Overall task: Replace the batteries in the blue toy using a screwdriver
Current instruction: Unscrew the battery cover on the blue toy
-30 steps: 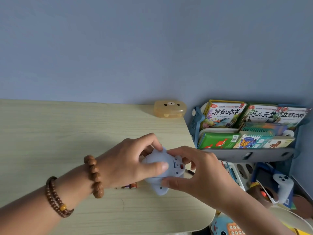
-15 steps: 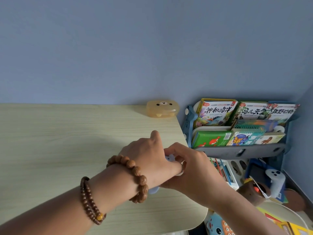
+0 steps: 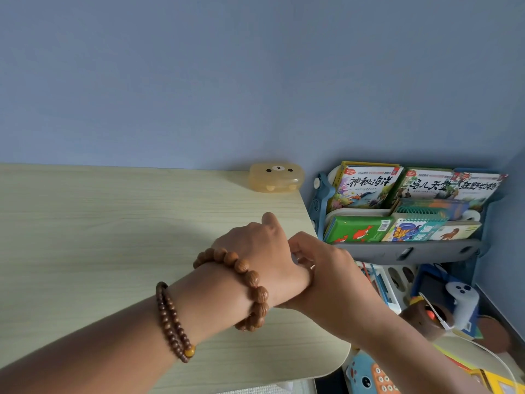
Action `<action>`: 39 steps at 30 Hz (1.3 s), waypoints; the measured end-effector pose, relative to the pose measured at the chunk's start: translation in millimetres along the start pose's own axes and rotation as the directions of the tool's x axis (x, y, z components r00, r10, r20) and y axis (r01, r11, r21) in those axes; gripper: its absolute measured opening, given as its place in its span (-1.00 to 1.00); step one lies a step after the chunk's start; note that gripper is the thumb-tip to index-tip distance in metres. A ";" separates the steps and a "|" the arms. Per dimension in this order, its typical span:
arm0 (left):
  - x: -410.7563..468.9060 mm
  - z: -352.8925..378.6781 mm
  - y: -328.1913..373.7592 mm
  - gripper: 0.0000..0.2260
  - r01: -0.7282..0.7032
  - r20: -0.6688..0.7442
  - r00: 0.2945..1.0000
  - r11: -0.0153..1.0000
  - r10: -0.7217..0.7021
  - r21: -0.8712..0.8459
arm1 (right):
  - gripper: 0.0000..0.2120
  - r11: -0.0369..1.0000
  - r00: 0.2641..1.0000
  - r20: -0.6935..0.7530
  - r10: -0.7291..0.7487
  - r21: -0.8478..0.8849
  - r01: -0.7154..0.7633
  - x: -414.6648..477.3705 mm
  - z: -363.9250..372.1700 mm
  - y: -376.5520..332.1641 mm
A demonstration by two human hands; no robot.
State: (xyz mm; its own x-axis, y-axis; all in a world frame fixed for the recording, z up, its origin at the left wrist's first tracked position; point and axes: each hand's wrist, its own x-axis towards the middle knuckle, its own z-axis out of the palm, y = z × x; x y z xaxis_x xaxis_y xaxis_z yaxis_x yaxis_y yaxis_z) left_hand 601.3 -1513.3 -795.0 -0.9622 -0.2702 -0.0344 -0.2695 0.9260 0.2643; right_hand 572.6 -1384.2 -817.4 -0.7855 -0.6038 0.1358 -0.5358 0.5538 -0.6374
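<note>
Both of my hands meet over the right end of the pale wooden desk [image 3: 113, 237]. My left hand [image 3: 261, 251], with bead bracelets on its wrist, shows its back to the camera and covers the blue toy. Only a pale sliver of the blue toy [image 3: 295, 256] shows between the hands. My right hand [image 3: 332, 277] comes in from the right, its fingers curled against that sliver and its palm tucked under my left wrist. No screwdriver or battery is in sight.
A yellow bear-face case [image 3: 275, 177] sits at the desk's far right corner by the blue wall. Past the desk's right edge stands a blue-grey rack [image 3: 403, 251] of picture books. Below it lie a white controller [image 3: 460, 302] and a blue toy phone [image 3: 366, 376].
My left hand has rolled over the toy, so its back now hides the toy that was in plain sight a second ago. Both hands stayed together, near the desk's right edge.
</note>
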 end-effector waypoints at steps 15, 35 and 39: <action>4.8 2.0 -10.4 -0.63 -0.022 -0.010 1.000 0.998 0.022 -0.052 | -0.57 0.998 0.999 0.014 0.038 0.042 -0.039 5.3 0.5 -3.2; 2.2 -2.0 -14.6 -0.61 -0.011 0.037 0.999 0.995 0.014 -0.098 | -0.59 0.988 0.994 0.056 0.090 0.121 -0.096 1.3 1.6 -0.4; 0.4 -5.2 -16.2 -0.64 -0.025 0.068 0.997 0.993 0.033 -0.115 | -0.60 0.984 0.993 0.065 0.094 0.143 -0.103 -0.2 1.3 -1.1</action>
State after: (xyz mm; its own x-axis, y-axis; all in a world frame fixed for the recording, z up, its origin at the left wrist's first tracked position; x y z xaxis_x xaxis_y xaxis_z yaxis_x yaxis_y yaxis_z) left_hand 605.5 -1529.8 -794.3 -0.9711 -0.2209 -0.0908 -0.2388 0.8959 0.3746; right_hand 573.7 -1385.5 -817.7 -0.8110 -0.5845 0.0256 -0.4024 0.5254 -0.7497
